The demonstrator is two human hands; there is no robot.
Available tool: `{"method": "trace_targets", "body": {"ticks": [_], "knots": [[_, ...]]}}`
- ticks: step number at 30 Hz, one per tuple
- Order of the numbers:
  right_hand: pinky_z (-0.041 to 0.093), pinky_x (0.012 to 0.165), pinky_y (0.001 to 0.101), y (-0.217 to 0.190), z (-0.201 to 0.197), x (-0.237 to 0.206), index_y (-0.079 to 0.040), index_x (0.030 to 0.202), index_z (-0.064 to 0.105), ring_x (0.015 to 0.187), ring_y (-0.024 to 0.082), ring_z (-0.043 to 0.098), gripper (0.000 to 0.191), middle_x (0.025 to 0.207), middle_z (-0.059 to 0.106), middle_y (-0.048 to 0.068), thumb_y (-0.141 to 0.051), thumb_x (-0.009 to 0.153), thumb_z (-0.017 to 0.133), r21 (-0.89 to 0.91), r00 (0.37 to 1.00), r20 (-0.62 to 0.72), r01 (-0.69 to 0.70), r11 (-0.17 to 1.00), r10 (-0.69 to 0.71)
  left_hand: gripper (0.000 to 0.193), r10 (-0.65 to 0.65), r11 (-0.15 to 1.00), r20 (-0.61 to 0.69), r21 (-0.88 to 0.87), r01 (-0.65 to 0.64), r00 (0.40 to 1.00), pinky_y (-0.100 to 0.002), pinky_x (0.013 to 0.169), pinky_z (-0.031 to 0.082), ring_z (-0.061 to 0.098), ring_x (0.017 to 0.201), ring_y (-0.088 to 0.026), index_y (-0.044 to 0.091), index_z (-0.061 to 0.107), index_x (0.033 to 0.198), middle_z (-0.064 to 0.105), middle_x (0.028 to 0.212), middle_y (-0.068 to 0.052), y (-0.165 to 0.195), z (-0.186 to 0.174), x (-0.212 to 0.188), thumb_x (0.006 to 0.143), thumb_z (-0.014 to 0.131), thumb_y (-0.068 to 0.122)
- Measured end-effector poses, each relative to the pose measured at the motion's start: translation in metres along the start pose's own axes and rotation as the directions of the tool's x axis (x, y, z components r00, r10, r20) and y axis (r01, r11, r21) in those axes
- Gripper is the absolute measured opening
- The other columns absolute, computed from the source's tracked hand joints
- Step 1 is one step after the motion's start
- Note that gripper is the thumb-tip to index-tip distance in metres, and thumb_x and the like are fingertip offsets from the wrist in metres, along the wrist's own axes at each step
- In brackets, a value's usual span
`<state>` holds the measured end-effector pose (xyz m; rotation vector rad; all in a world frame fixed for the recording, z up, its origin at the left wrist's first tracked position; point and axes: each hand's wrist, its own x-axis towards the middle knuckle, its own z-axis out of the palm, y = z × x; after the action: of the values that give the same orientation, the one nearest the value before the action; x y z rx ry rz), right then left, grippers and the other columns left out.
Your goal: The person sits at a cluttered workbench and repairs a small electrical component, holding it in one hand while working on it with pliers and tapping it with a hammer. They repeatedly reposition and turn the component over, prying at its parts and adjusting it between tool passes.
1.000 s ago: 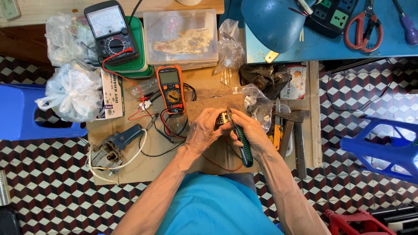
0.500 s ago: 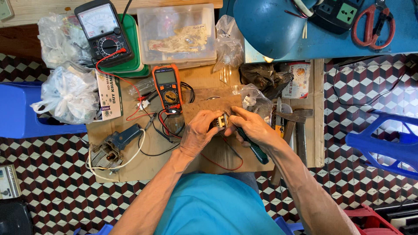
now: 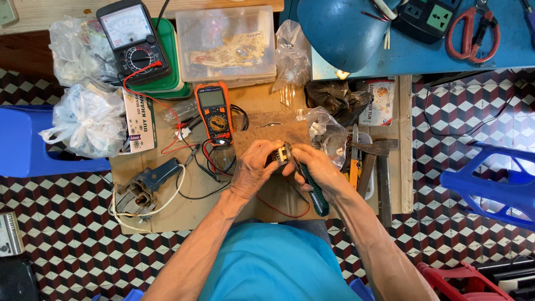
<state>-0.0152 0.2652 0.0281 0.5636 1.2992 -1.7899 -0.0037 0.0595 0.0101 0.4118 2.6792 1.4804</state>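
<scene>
Screwdriver (image 3: 312, 189) lowered vs. earlier frame; gripped by right hand (image 3: 320, 170). Small metal part (image 3: 281, 154) clamped by left hand (image 3: 253, 167); tip best kept square.

The left hand (image 3: 253, 170) grips a small metal part (image 3: 281, 154) just below the orange multimeter (image 3: 214, 111) on the worktop (image 3: 184, 209). The right hand (image 3: 320, 173) touches the same part and holds a green-handled screwdriver (image 3: 313, 192). A hammer (image 3: 382, 167) lies well right of the multimeter, a black analog meter (image 3: 134, 42) up left of it
</scene>
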Motion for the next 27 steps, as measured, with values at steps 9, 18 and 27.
{"method": "trace_targets", "body": {"ticks": [9, 18, 27], "knots": [[0.039, 0.039, 0.0224, -0.01, 0.021, -0.008, -0.007, 0.145, 0.05, 0.051, 0.009, 0.052, 0.047, 0.079, 0.068, 0.007, -0.027, 0.103, 0.049, -0.1, 0.988, -0.151, 0.003, 0.995, -0.019, 0.045, 0.021, 1.0, 0.01, 0.002, -0.021, 1.0, -0.041, 0.086, 0.058, 0.067, 0.104, -0.033, 0.008, 0.064, 0.122, 0.066, 0.108, -0.013, -0.004, -0.001, 0.0, 0.08, 0.077, 0.002], [0.039, 0.039, 0.0223, 0.011, 0.018, -0.012, -0.01, 0.154, 0.044, 0.054, 0.009, 0.052, 0.053, 0.084, 0.068, 0.008, -0.022, 0.102, 0.053, 0.207, 0.984, -0.142, 0.135, 0.969, -0.107, 0.048, 0.076, 0.997, -0.069, 0.034, -0.074, 0.995, -0.043, 0.089, 0.056, 0.065, 0.107, -0.034, 0.008, 0.064, 0.124, 0.068, 0.111, -0.014, 0.001, 0.005, -0.001, 0.078, 0.077, 0.004], [0.041, 0.041, 0.0217, 0.036, -0.066, -0.028, -0.004, 0.138, 0.053, 0.059, 0.009, 0.054, 0.043, 0.092, 0.065, 0.011, -0.03, 0.105, 0.055, 0.313, 0.914, -0.349, 0.323, 0.893, -0.208, 0.05, -0.377, 0.828, 0.104, -0.407, 0.385, 0.92, -0.033, 0.094, 0.058, 0.07, 0.11, -0.018, 0.011, 0.059, 0.131, 0.073, 0.117, -0.009, 0.013, 0.01, -0.015, 0.085, 0.079, 0.014]]}}
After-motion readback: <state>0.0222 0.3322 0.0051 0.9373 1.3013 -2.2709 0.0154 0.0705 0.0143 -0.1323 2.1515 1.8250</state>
